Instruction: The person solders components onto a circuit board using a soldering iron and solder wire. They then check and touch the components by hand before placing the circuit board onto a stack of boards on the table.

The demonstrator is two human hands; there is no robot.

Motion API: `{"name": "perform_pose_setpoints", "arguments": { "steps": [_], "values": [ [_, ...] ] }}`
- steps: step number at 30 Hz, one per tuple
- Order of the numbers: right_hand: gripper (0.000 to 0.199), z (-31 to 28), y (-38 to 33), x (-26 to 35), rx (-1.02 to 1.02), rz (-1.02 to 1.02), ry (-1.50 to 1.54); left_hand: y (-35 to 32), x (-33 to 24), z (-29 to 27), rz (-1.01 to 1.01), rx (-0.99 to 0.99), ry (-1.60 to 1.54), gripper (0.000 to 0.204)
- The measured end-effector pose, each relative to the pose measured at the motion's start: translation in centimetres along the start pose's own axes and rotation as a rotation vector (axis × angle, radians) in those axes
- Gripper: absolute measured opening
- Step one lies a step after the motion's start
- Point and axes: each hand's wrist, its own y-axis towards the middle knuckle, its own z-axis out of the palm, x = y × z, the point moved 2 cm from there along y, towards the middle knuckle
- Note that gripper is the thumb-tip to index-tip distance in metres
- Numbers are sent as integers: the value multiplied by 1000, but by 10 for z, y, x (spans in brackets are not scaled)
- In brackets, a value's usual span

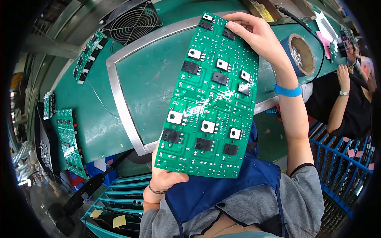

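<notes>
A large green circuit board (198,97) is held up tilted in front of me, between both hands. Black and white transistor packages sit on it in pairs, with many shiny solder joints. My left hand (166,178) grips its lower left corner, thumb over the near edge and the other fingers hidden behind. At the far right corner, my right hand (258,37) pinches the board with the thumb on top. A blue wrist strap (287,90) circles my right wrist. Beneath the board, a metal frame (124,101) lies on the green bench (93,133).
A black fan (133,24) stands at the back left. More circuit boards (70,142) rest at the left, near a blue-green slotted rack (119,198). A cardboard tube (294,43) is at the right. Beyond it sits a co-worker (353,95), by a blue rack (337,162).
</notes>
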Motion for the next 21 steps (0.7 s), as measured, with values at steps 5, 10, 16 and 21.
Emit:
{"name": "perform_pose_setpoints", "arguments": {
  "steps": [5,10,16,21],
  "values": [
    [36,1,-3,6,-31,39,-24,11,-5,8,-10,195,99,100],
    [34,-7,-7,16,-40,84,82,6,-4,6,-82,182,105,96],
    [35,-15,-9,24,-85,7,49,9,-2,5,59,277,198,89],
    [24,-11,-10,51,-147,103,197,8,0,4,130,323,216,85]
  ]
}}
